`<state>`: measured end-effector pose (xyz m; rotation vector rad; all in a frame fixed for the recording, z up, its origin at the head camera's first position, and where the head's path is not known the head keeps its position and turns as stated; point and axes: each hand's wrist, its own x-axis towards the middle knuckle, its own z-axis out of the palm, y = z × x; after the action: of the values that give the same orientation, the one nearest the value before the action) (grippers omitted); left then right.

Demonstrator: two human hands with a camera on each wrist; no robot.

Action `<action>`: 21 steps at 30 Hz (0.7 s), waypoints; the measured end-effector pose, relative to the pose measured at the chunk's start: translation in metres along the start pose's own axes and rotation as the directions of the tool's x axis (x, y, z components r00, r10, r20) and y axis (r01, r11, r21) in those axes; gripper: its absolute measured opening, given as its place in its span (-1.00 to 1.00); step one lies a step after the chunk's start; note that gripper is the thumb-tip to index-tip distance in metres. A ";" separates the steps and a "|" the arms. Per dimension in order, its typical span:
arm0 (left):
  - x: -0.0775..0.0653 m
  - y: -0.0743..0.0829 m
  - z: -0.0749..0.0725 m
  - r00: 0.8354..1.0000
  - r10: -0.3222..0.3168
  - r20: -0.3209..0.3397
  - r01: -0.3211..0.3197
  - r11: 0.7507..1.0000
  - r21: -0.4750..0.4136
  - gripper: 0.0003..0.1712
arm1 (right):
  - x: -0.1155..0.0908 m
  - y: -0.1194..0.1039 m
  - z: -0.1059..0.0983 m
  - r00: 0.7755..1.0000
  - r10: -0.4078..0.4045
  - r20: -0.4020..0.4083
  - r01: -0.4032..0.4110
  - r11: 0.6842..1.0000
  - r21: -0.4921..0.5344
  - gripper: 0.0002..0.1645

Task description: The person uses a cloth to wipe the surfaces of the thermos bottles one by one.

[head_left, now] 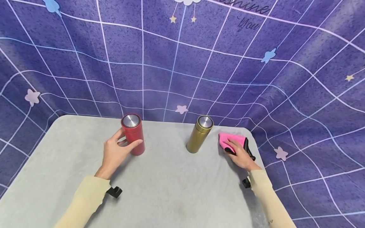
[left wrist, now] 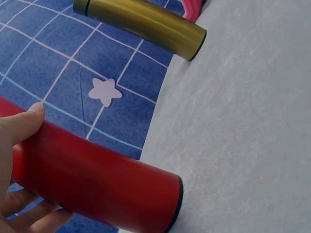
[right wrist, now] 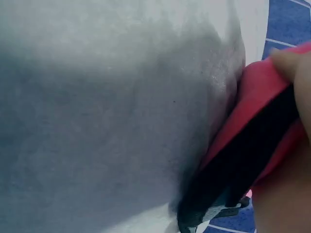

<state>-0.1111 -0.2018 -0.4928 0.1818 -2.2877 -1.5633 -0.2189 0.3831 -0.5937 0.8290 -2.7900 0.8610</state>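
My left hand grips a red vacuum flask with a silver-topped lid, thumb on the near side and fingers round the far side. The flask stands upright on the table's left half; in the left wrist view its smooth body and dark base rim show. At the right, my right hand holds a folded pink cloth item with black trim, its fingers lying over the top. The right wrist view shows the pink fabric and a wide black band beside the hand.
A gold vacuum flask with a silver-topped lid stands between the two hands. The pale grey table backs onto a purple-blue curtain with a grid and star pattern, which also runs down the right side.
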 end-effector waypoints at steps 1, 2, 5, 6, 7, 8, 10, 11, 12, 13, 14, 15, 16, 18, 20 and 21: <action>0.000 0.000 0.000 1.000 0.001 0.004 -0.001 1.000 0.003 -0.21 | 0.000 -0.006 -0.001 1.000 0.000 -0.003 0.000 1.000 0.000 -0.30; 0.000 -0.001 0.000 1.000 0.002 0.011 -0.002 1.000 0.006 -0.21 | -0.001 -0.008 -0.001 1.000 -0.023 -0.013 0.023 1.000 -0.002 -0.29; 0.001 -0.001 0.000 0.999 0.008 0.042 -0.009 1.000 0.020 -0.19 | -0.002 -0.036 -0.009 1.000 -0.010 -0.008 0.010 1.000 0.005 -0.20; 0.001 -0.001 0.000 0.998 0.011 0.054 -0.013 1.000 0.028 -0.18 | -0.002 -0.046 -0.012 1.000 -0.003 -0.005 0.003 1.000 -0.013 -0.16; 0.001 -0.001 0.001 0.998 0.012 0.064 -0.014 0.999 0.037 -0.17 | -0.003 -0.053 -0.013 1.000 0.014 -0.003 -0.014 0.999 -0.032 -0.13; 0.001 -0.001 0.001 0.997 0.011 0.071 -0.015 0.998 0.056 -0.16 | -0.003 -0.061 -0.014 1.000 0.031 -0.002 -0.031 0.999 -0.038 -0.10; 0.000 -0.001 0.000 0.997 0.009 0.081 -0.018 0.995 0.103 -0.13 | -0.004 -0.078 -0.014 0.997 0.078 0.005 -0.078 0.996 -0.050 -0.04; 0.000 -0.002 -0.001 0.996 0.012 0.086 -0.022 0.992 0.124 -0.11 | -0.005 -0.084 -0.012 0.996 0.089 -0.001 -0.089 0.995 -0.052 -0.04; -0.002 -0.003 -0.001 0.996 0.013 0.091 -0.025 0.990 0.142 -0.08 | -0.006 -0.090 -0.011 0.995 0.098 -0.016 -0.099 0.994 -0.047 -0.03; -0.003 -0.004 -0.002 0.995 0.012 0.097 -0.027 0.987 0.157 -0.06 | -0.007 -0.097 -0.009 0.994 0.107 -0.036 -0.108 0.993 -0.038 -0.04; -0.005 -0.005 -0.003 0.994 0.015 0.105 -0.033 0.985 0.170 -0.03 | -0.008 -0.104 -0.006 0.992 0.106 -0.066 -0.107 0.994 -0.024 -0.06; -0.007 -0.006 -0.004 0.993 0.017 0.116 -0.037 0.985 0.171 -0.01 | -0.009 -0.111 -0.003 0.990 0.101 -0.098 -0.103 0.994 -0.019 -0.10; -0.009 -0.008 -0.005 0.992 0.016 0.124 -0.037 0.985 0.166 0.01 | -0.009 -0.119 0.000 0.987 0.088 -0.132 -0.091 0.996 -0.018 -0.14; -0.013 -0.011 -0.009 0.991 0.016 0.135 -0.038 0.987 0.156 0.01 | -0.009 -0.137 0.007 0.980 0.054 -0.194 -0.059 0.998 -0.020 -0.23; -0.019 -0.014 -0.013 0.991 0.022 0.135 -0.042 0.988 0.148 -0.03 | -0.010 -0.155 0.017 0.971 -0.002 -0.239 -0.010 0.999 -0.046 -0.33; -0.022 -0.015 -0.016 0.991 0.026 0.132 -0.045 0.988 0.148 -0.06 | -0.011 -0.165 0.022 0.968 -0.030 -0.250 0.014 0.998 -0.066 -0.36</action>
<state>-0.0860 -0.2146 -0.5066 0.0795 -2.4970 -1.4222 -0.1214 0.2623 -0.5339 0.6864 -2.5691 0.8063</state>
